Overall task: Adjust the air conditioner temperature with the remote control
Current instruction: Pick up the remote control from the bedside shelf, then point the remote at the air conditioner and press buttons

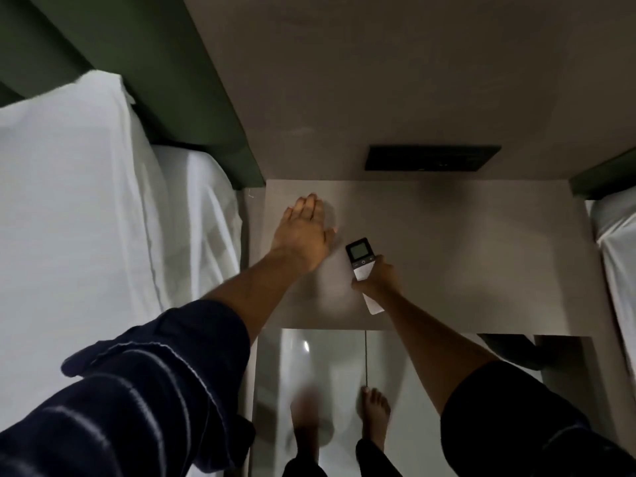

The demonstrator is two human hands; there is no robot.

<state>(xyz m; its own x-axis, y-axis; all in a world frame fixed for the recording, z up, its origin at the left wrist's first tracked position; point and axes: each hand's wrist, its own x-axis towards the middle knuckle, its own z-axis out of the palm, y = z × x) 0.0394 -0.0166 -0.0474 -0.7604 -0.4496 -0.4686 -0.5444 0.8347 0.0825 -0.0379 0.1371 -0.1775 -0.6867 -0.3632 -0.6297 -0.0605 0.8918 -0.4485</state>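
Note:
A white remote control [361, 261] with a dark top and a small grey display is held over the beige bedside table [464, 256]. My right hand [380, 278] grips its middle, with the display end pointing away from me and the white lower end sticking out below my fist. My left hand [304, 230] rests flat on the table's left part, palm down, fingers together and stretched out. It holds nothing. The air conditioner itself is out of view.
A bed with white sheets [79, 208] and a green headboard [192, 98] lies to the left. Another white bed edge [616, 242] is at the right. A dark switch panel [432, 158] sits on the wall above the table. My bare feet [375, 414] stand on glossy floor tiles.

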